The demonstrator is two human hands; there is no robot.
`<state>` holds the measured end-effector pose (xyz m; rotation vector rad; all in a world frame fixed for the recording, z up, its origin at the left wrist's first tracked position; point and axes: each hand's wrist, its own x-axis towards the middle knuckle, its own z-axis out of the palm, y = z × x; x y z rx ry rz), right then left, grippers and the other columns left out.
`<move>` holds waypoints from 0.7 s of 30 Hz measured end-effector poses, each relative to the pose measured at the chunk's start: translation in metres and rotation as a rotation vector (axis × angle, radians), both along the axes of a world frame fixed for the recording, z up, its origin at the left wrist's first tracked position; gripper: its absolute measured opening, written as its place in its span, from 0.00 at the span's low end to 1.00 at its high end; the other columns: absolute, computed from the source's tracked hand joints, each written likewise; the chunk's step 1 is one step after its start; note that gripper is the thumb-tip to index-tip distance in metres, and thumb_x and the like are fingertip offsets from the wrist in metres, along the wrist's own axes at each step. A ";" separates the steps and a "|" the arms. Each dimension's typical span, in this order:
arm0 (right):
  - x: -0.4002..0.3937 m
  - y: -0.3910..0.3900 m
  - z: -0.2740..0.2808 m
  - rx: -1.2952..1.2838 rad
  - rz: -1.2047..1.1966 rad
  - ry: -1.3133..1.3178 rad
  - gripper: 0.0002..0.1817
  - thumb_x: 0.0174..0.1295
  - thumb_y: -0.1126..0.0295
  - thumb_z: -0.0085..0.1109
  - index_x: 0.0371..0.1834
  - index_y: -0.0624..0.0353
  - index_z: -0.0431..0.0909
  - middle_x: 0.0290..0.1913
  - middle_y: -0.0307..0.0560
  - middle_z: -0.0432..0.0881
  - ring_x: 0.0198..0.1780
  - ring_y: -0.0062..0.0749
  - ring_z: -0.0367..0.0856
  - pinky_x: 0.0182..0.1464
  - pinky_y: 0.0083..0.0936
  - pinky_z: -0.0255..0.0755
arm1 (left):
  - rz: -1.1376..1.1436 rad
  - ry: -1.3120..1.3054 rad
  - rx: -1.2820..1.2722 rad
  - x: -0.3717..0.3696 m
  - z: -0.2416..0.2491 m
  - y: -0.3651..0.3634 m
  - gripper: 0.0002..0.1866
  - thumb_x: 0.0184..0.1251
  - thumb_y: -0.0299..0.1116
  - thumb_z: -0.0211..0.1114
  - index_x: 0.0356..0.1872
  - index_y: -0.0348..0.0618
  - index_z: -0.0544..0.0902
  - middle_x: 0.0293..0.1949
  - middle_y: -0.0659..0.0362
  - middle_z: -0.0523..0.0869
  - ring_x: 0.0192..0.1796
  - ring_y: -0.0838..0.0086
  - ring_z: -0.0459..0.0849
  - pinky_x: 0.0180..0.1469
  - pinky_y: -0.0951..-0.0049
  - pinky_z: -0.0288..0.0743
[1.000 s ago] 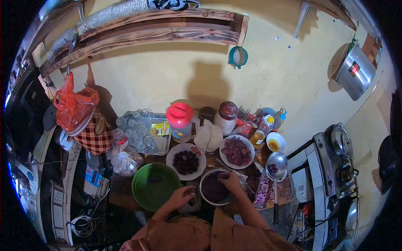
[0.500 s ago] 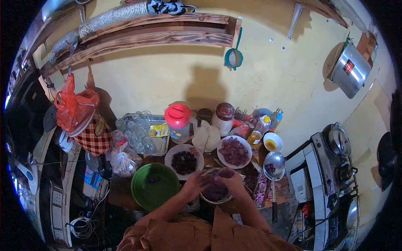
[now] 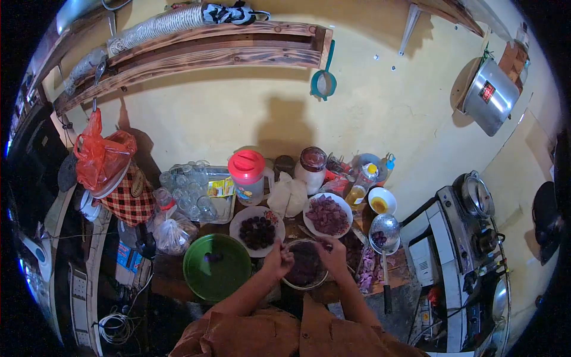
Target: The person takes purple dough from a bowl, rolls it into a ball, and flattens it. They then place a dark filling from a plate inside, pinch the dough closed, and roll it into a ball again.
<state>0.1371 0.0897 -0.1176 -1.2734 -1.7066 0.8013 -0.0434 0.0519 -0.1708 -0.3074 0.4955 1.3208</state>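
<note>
A bowl of dark purple mash (image 3: 305,265) stands right in front of me. My left hand (image 3: 277,260) is at its left rim, fingers curled in, and what they hold, if anything, is hidden. At the right rim my right hand (image 3: 333,256) has its fingers drawn together, with purple mash at the fingertips. To the left, a green basin (image 3: 217,279) holds a few small purple balls (image 3: 213,257). Behind my left hand is a plate (image 3: 240,221) of dark round balls (image 3: 257,232). A second plate (image 3: 347,209) with purple chunks (image 3: 327,215) lies behind the bowl.
A skimmer (image 3: 385,232) rests over a bowl at right, above purple peelings (image 3: 369,271). A pink-lidded jug (image 3: 247,178), a tray of glasses (image 3: 226,208) and a jar (image 3: 311,169) line the back. The stove (image 3: 458,220) stands far right.
My hands have moved apart from over the bowl to its two sides, so more of the mash shows. The whole view has shifted slightly.
</note>
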 end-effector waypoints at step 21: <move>-0.016 0.015 -0.078 -0.031 0.202 -0.684 0.11 0.40 0.69 0.64 0.29 0.57 0.86 0.29 0.56 0.82 0.33 0.50 0.82 0.43 0.39 0.75 | 0.096 -0.030 0.146 -0.007 0.037 -0.009 0.40 0.64 0.63 0.45 0.55 0.28 0.70 0.56 0.41 0.74 0.61 0.52 0.72 0.65 0.54 0.65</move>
